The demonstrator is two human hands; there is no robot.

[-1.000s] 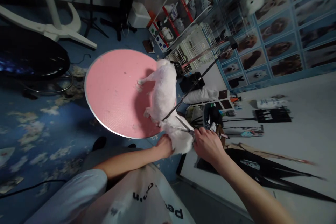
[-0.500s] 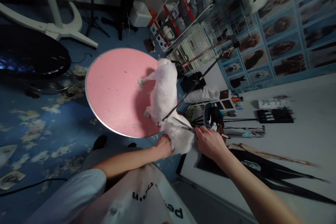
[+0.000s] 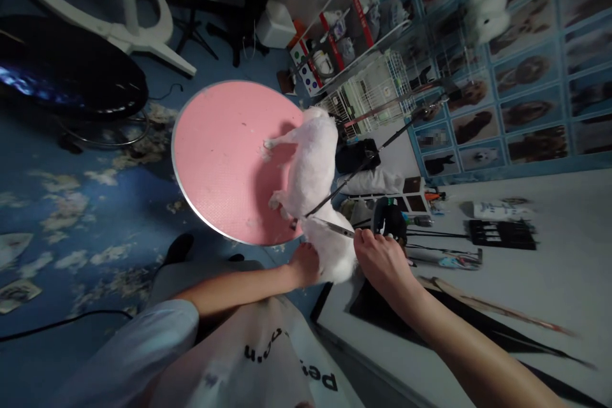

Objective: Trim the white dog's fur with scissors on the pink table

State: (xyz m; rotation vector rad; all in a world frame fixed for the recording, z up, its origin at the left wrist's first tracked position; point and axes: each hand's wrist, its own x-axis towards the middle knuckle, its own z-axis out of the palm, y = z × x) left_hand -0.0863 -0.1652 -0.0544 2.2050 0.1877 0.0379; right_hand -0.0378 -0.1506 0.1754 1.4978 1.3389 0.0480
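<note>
A white, short-clipped dog (image 3: 313,162) stands at the right edge of a round pink grooming table (image 3: 220,166), its head end towards me. My left hand (image 3: 305,264) is closed against the side of the dog's head, its fingertips hidden in the fur. In my right hand (image 3: 385,264) is a pair of scissors (image 3: 338,229), gripped at the handles. Their blades lie together along the fur at the back of the head and point left. A dark grooming strap (image 3: 363,167) slopes down to the dog's neck.
A black stool (image 3: 71,70) stands at the left, with cut fur scattered on the blue floor. Beyond the table are a white wire cage (image 3: 368,89) and a stocked shelf. Grooming tools (image 3: 500,234) hang along the white wall at the right, below dog photos.
The scissor blades were apart and have come together. The whole view has shifted, so the table and dog sit farther right. My left hand stays at the dog's head.
</note>
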